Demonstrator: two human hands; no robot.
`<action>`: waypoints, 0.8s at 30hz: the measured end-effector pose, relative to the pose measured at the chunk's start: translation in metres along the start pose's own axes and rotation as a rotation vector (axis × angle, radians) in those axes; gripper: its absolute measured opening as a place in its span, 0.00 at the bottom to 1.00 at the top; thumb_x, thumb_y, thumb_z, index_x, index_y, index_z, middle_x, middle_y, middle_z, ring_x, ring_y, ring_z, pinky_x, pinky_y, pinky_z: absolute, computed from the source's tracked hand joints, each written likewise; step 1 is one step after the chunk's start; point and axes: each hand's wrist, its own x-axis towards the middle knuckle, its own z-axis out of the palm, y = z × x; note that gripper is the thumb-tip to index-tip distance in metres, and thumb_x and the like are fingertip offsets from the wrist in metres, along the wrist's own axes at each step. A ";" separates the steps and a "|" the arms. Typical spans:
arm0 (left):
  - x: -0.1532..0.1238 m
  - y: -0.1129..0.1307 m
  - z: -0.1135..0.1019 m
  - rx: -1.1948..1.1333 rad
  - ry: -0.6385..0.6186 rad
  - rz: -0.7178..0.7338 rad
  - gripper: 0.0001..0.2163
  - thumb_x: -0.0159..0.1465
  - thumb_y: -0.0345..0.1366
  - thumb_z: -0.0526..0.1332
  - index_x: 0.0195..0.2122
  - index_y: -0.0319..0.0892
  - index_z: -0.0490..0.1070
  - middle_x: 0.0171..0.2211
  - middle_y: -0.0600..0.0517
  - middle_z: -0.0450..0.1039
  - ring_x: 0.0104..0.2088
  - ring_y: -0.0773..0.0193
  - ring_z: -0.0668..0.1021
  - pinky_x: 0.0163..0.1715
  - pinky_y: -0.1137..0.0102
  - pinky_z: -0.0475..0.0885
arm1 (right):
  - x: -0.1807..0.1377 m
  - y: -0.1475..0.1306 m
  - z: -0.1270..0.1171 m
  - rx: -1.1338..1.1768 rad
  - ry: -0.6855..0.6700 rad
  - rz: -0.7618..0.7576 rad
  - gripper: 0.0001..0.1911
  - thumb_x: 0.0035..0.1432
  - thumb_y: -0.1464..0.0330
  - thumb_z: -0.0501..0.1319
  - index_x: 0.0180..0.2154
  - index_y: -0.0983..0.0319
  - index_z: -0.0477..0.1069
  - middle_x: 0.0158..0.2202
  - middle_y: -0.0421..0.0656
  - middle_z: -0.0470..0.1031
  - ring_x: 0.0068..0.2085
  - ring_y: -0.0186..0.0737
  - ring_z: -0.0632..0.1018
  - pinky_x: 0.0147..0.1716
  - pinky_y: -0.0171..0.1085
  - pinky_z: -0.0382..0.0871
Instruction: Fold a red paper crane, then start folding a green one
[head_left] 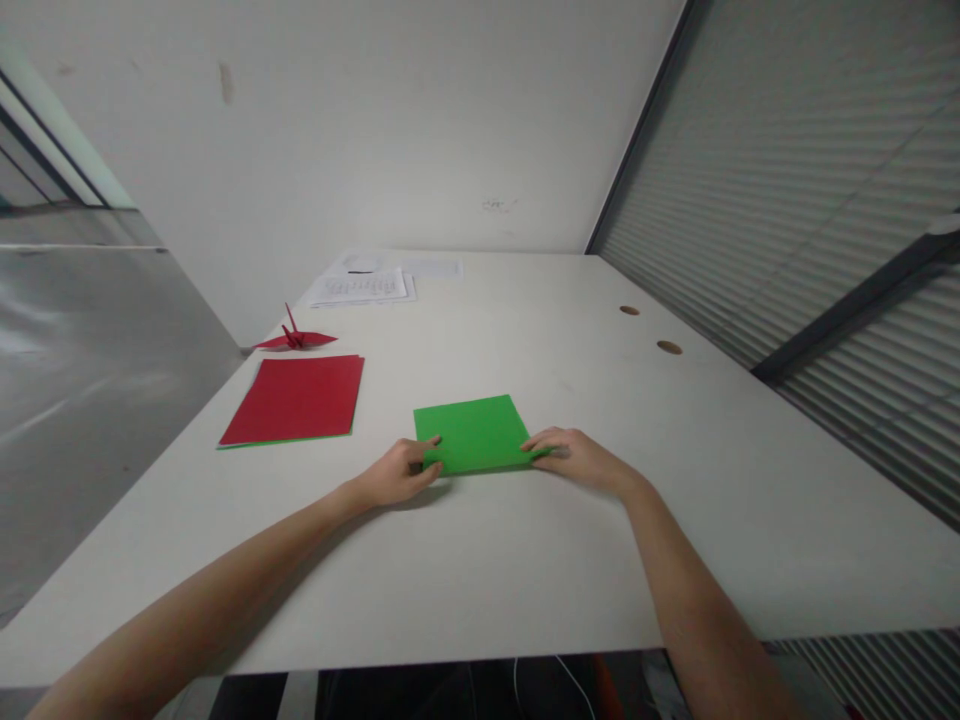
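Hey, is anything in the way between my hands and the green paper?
Nothing visible. Your left hand and right hand both touch the green paper near its closer corners; the red paper lies apart, to the left.

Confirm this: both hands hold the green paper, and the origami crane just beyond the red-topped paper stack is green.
The colour is wrong: the head view shows a red origami crane. The rest holds: left hand and right hand both hold the green paper, and the crane sits just beyond the red-topped paper stack.
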 end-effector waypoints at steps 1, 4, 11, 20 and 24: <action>-0.001 -0.001 0.001 0.014 0.012 -0.026 0.11 0.64 0.37 0.57 0.25 0.43 0.72 0.19 0.58 0.70 0.25 0.66 0.78 0.60 0.54 0.65 | 0.000 0.000 0.001 0.000 0.009 0.025 0.12 0.58 0.61 0.60 0.39 0.60 0.78 0.41 0.46 0.79 0.42 0.43 0.78 0.44 0.42 0.71; -0.001 -0.002 0.004 0.055 0.113 -0.146 0.13 0.61 0.41 0.61 0.46 0.43 0.73 0.30 0.53 0.75 0.35 0.61 0.79 0.53 0.57 0.70 | 0.001 -0.001 0.003 -0.010 0.045 0.086 0.16 0.62 0.60 0.55 0.38 0.63 0.75 0.34 0.46 0.78 0.35 0.42 0.76 0.37 0.40 0.70; -0.001 0.002 0.008 -0.066 0.198 -0.307 0.39 0.62 0.37 0.60 0.68 0.41 0.35 0.25 0.57 0.71 0.20 0.70 0.71 0.24 0.75 0.67 | 0.003 -0.010 0.007 0.011 0.125 0.145 0.16 0.61 0.59 0.56 0.42 0.64 0.72 0.34 0.45 0.76 0.32 0.39 0.74 0.32 0.37 0.66; -0.005 0.003 0.004 0.047 0.138 -0.197 0.36 0.60 0.40 0.63 0.66 0.45 0.47 0.46 0.44 0.76 0.45 0.57 0.78 0.48 0.60 0.71 | 0.000 -0.004 -0.001 0.123 -0.046 0.101 0.12 0.51 0.63 0.64 0.38 0.62 0.74 0.39 0.46 0.77 0.38 0.41 0.75 0.38 0.39 0.68; -0.004 0.006 0.001 0.101 0.036 -0.089 0.23 0.60 0.42 0.64 0.55 0.43 0.66 0.40 0.47 0.79 0.40 0.58 0.80 0.56 0.53 0.65 | -0.001 -0.005 -0.001 0.148 -0.088 0.095 0.10 0.49 0.62 0.66 0.30 0.62 0.74 0.45 0.48 0.76 0.36 0.39 0.75 0.37 0.38 0.69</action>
